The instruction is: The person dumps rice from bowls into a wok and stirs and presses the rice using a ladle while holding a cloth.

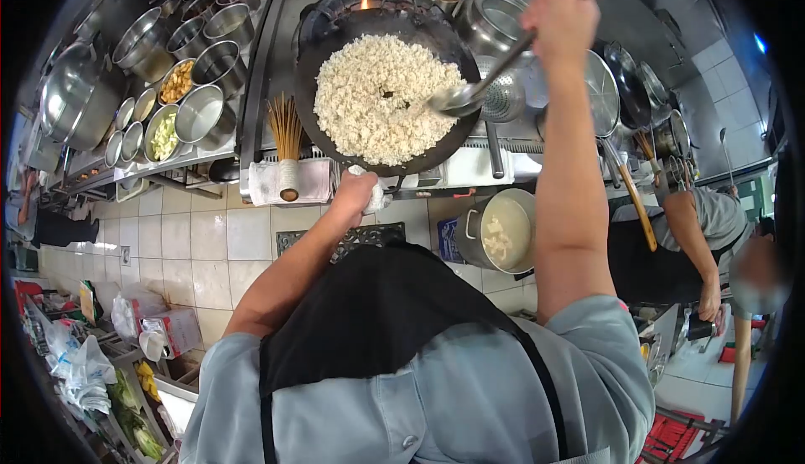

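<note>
A large black wok (pixel 453 147) sits over the burner with a broad mound of white rice (pixel 381 99) in it. My left hand (pixel 355 193) is closed at the wok's near edge around a white cloth (pixel 376 198), close to the wok's loop handle. High on the right, my right hand (pixel 563 18) grips a long ladle (pixel 457 99) by its wooden-ended handle. The ladle's bowl is at the right side of the rice, slightly blurred. Whether it touches the rice I cannot tell.
A bamboo wok brush (pixel 286 141) lies on a folded towel left of the wok. Right of it is a perforated skimmer (pixel 501 95). A pot (pixel 503 233) with pale pieces in liquid stands below the stove edge. Metal containers (pixel 205 116) fill the left counter. A co-worker (pixel 688 237) stands at right.
</note>
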